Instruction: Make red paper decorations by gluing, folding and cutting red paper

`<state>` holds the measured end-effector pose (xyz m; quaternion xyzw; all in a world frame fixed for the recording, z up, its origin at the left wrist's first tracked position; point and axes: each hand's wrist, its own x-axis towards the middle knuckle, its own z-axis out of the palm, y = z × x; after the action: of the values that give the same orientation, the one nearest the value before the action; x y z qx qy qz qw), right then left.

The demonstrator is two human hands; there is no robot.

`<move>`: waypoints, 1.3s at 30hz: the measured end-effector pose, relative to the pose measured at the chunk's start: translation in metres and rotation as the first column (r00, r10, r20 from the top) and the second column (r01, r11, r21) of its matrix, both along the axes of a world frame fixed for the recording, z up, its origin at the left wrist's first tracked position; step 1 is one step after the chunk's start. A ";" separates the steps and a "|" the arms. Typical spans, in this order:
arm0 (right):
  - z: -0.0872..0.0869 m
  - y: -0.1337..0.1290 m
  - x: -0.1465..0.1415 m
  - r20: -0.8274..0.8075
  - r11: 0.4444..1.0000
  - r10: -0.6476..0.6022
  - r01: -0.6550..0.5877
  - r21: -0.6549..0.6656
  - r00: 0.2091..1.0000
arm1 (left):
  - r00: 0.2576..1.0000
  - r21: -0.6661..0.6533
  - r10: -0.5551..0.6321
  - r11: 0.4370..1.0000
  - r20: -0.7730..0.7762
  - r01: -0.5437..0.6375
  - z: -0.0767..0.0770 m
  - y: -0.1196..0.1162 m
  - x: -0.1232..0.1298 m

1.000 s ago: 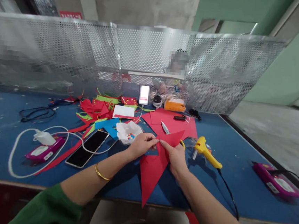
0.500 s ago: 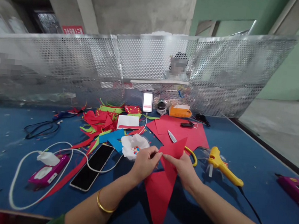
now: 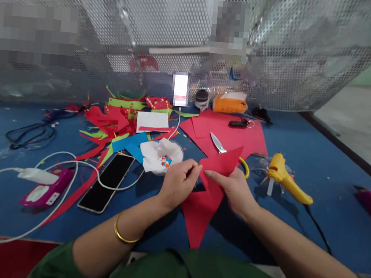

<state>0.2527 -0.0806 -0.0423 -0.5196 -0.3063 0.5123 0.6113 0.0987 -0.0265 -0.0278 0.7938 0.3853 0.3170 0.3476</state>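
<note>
A pointed piece of red paper (image 3: pixel 207 201) hangs between my hands over the front of the blue table. My right hand (image 3: pixel 235 188) grips it, thumb on the near face and the other fingers behind. My left hand (image 3: pixel 180 182) is closed in a pinch at the paper's left edge; what lies between its fingertips is too small to make out. Behind the paper lie scissors (image 3: pixel 217 142) with yellow handles, partly covered. A bowl lined with white tissue (image 3: pixel 150 153) stands beyond my left hand, small coloured bits inside it.
Red sheets (image 3: pixel 237 137) lie behind, with a black key fob (image 3: pixel 238 123) on them. A yellow glue gun (image 3: pixel 286 178) is at the right. Leftward are a phone (image 3: pixel 106 184), white cable, purple power strip (image 3: pixel 47 189) and paper scraps (image 3: pixel 109 119). A perforated metal screen (image 3: pixel 175 30) stands behind.
The view has tilted downward, bringing the green clothing into sight. My right thumb has moved slightly away from my left fingertips; both hands remain at the red paper.
</note>
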 end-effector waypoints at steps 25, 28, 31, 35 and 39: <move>-0.006 0.002 0.002 -0.049 0.995 -0.081 0.083 0.052 0.996 | 0.990 -0.338 -0.101 0.933 0.094 0.127 -0.016 0.002 0.008; -0.004 0.001 0.001 -0.074 0.995 -0.094 0.095 0.011 0.993 | 0.990 -0.327 -0.107 0.936 0.090 0.131 -0.016 0.002 0.008; -0.004 0.000 0.000 -0.086 0.994 -0.108 0.107 -0.008 0.990 | 0.990 -0.311 -0.107 0.941 0.096 0.132 -0.017 0.003 0.009; -0.007 0.000 0.001 -0.090 0.993 -0.114 0.114 0.001 0.989 | 0.988 -0.292 -0.123 0.945 0.095 0.146 -0.020 0.004 0.010; -0.009 0.001 0.002 -0.089 0.995 -0.103 0.102 -0.011 0.991 | 0.984 -0.320 -0.128 0.934 0.123 0.161 -0.023 0.003 0.010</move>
<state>0.2549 -0.0796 -0.0516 -0.5133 -0.2498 0.5039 0.6482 0.1086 -0.0232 -0.0507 0.7341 0.3553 0.2615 0.5162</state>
